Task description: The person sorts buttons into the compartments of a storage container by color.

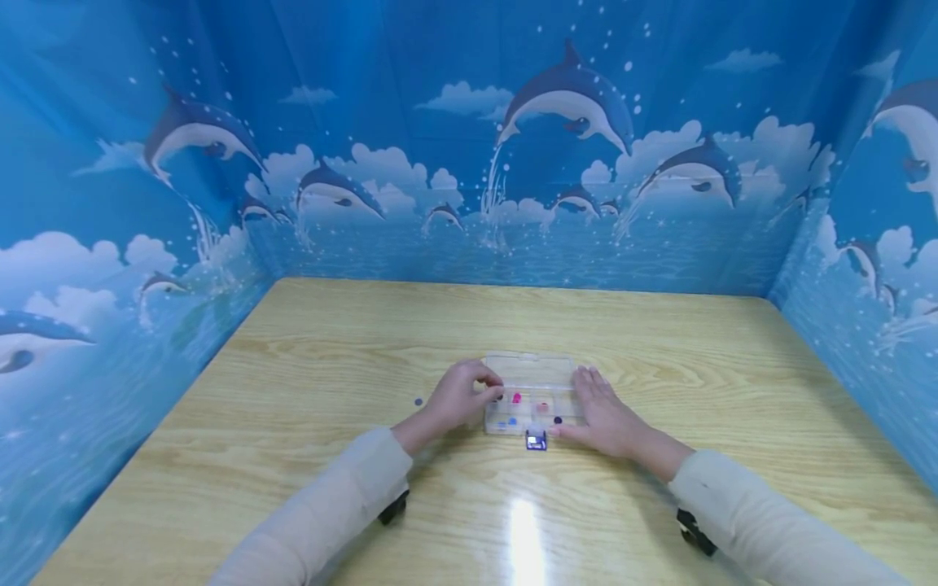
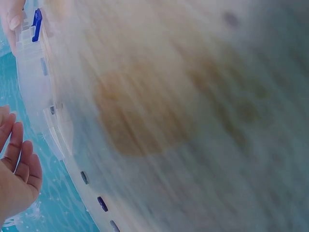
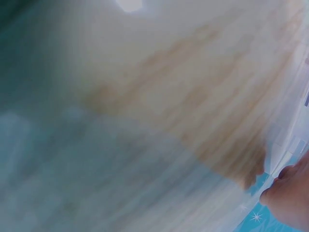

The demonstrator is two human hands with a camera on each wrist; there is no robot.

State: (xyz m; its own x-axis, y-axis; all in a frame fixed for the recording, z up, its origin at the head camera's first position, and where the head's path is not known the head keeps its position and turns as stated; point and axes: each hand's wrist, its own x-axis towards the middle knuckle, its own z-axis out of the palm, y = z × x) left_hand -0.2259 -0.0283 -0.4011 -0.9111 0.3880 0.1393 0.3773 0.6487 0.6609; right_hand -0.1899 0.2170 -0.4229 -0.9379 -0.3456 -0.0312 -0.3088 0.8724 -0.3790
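Observation:
A clear plastic compartment box (image 1: 520,429) lies on the table, its clear lid (image 1: 529,370) raised at the far side. Small pink, blue and dark pieces sit in its compartments, including a bright pink piece (image 1: 516,398) and a dark piece (image 1: 558,420). My left hand (image 1: 462,396) reaches over the box's left edge, thumb and index tips close together near a small dark spot; whether they pinch it is unclear. Along the right side rests my right hand (image 1: 610,419), fingers straight, thumb at the front edge beside a blue-rimmed latch (image 1: 536,440).
A small dark disc (image 1: 418,401) lies on the wood-grain table (image 1: 352,325) left of my left hand. The left wrist view shows several dark pieces, one a dark blue disc (image 2: 102,204). Dolphin-print curtains (image 1: 410,163) surround the table's back and sides.

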